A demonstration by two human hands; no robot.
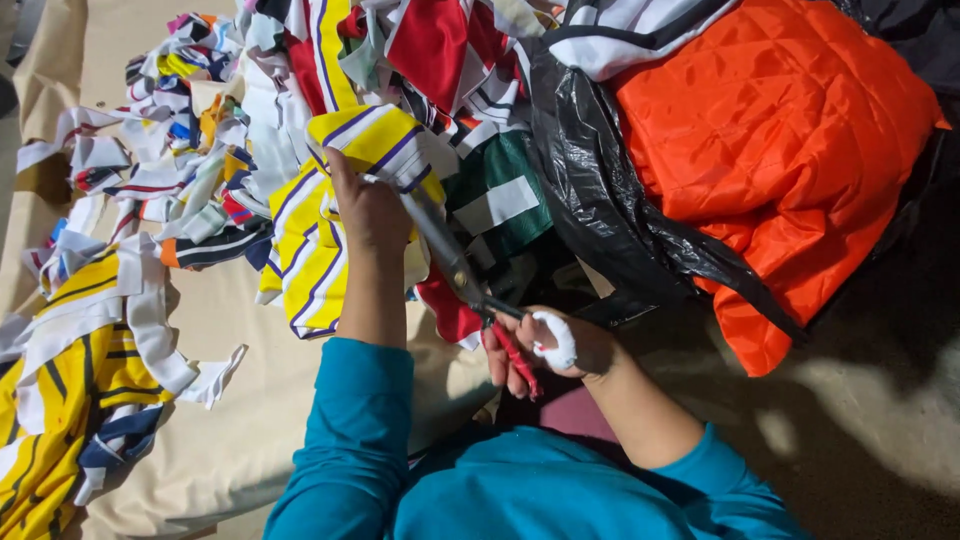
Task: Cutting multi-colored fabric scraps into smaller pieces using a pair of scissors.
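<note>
My left hand (368, 212) grips a piece of yellow fabric with white and purple stripes (318, 250), holding it up near the middle of the view. My right hand (545, 350), with a white bandage wrapped on the thumb, is closed around the red handles of large metal scissors (450, 262). The scissor blades reach up and left into the edge of the striped fabric just beside my left hand. Both arms wear teal sleeves.
A heap of striped fabric scraps (190, 150) covers the beige sheet (230, 420) at left and top. More yellow striped cloth (60, 400) lies at lower left. An orange quilted piece (790, 150) rests on black plastic (600, 210) at right. Dark floor (880, 440) lies lower right.
</note>
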